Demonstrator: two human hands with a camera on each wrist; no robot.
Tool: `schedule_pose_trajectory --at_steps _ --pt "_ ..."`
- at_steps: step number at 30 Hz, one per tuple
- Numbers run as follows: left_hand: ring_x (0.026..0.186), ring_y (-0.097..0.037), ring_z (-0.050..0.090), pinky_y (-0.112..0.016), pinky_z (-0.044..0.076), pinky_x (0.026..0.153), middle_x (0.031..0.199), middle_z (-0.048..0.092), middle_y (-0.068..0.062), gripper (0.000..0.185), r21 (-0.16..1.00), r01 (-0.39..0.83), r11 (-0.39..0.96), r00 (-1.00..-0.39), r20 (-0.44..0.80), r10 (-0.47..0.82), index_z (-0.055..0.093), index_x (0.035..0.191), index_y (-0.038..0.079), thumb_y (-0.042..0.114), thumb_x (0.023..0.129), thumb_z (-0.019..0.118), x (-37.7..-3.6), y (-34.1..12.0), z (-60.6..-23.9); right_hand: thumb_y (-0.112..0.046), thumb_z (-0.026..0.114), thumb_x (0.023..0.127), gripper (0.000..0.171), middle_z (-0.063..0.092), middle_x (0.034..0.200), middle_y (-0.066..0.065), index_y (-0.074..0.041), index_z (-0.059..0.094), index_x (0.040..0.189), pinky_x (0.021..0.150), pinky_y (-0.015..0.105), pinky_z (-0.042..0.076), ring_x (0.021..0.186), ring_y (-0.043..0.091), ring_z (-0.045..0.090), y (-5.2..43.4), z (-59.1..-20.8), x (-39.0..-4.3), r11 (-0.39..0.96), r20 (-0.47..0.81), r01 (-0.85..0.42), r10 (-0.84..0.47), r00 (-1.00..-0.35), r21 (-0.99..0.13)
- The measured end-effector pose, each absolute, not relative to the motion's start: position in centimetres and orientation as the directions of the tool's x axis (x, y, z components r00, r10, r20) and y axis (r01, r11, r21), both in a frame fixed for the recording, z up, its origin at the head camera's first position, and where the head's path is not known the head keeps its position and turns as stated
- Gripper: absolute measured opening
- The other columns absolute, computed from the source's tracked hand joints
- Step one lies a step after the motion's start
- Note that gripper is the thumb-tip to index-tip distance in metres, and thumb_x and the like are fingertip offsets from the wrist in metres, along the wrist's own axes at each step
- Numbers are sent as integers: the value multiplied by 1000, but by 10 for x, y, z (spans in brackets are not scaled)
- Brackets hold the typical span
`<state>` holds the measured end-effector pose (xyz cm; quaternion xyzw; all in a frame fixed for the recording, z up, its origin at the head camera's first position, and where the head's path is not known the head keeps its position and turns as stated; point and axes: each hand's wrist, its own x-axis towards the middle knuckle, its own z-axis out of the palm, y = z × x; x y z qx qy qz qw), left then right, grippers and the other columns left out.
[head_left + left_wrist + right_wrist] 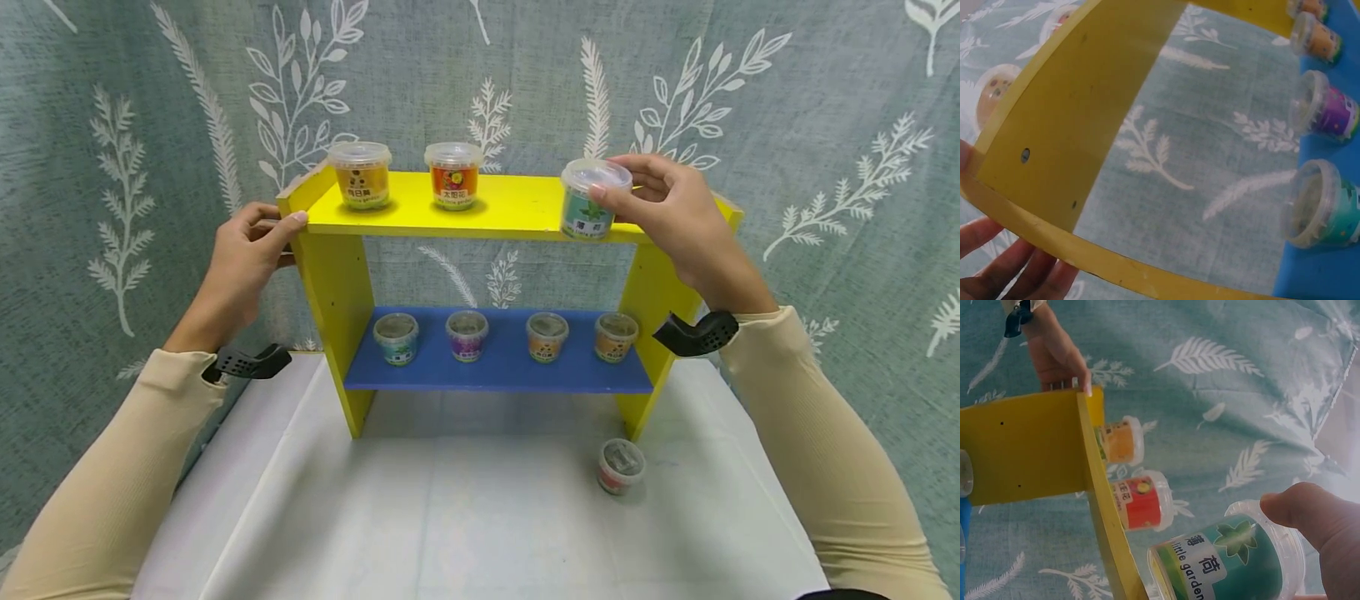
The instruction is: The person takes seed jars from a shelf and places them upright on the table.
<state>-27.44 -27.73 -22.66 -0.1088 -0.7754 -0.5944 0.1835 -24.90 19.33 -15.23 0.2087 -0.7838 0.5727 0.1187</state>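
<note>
My right hand (667, 208) grips a small clear-lidded tub (587, 218) with a green label, thumb toward me. The tub overlaps the front edge of the yellow top board at its right; whether it touches the board I cannot tell. In the right wrist view the green tub (1222, 562) tilts beside the yellow edge. My left hand (243, 258) holds the upper left corner of the two-tier shelf (517, 200), thumb on top and fingers around the outside. On the top board stand an orange-yellow tub (362, 185) and a red-orange tub (454, 185).
Several lidded tubs stand in a row on the blue lower board (502, 375), among them a purple one (467, 343). Another tub (617, 479) with a reddish label sits on the white tabletop (480, 517) before the right leg. A patterned curtain (480, 50) hangs behind.
</note>
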Motion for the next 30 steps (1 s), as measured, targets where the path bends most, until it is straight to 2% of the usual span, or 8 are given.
schedule_pose_trajectory --at_steps 5,14,23,30 --pt "101 -14 65 -18 54 82 118 61 0 35 877 388 285 -907 418 -50 56 123 18 43 101 64 -274 -278 -227 -27 78 94 60 57 138 12 -9 54 146 91 24 55 117 26 60 194 -154 -243 260 424 -463 -194 -885 -847" --pt "103 -15 64 -17 54 82 119 62 0 38 870 383 310 -907 418 -55 56 125 17 45 101 64 -274 -277 -226 -32 78 94 61 58 140 10 -13 55 146 90 19 52 116 24 59 197 -158 -230 343 411 -450 -182 -893 -825" --pt "106 -17 62 -19 53 83 120 60 0 40 871 368 326 -912 407 -57 54 127 18 47 101 63 -275 -276 -226 -38 78 93 66 58 142 6 -15 52 150 89 23 49 118 22 58 202 -168 -222 434 389 -427 -179 -904 -793" --pt "107 -18 62 -19 52 84 120 61 0 39 861 371 348 -909 413 -53 53 126 18 47 102 61 -275 -276 -228 -44 77 92 69 61 137 6 -18 50 150 90 23 49 116 20 58 204 -176 -217 487 357 -396 -176 -918 -778"
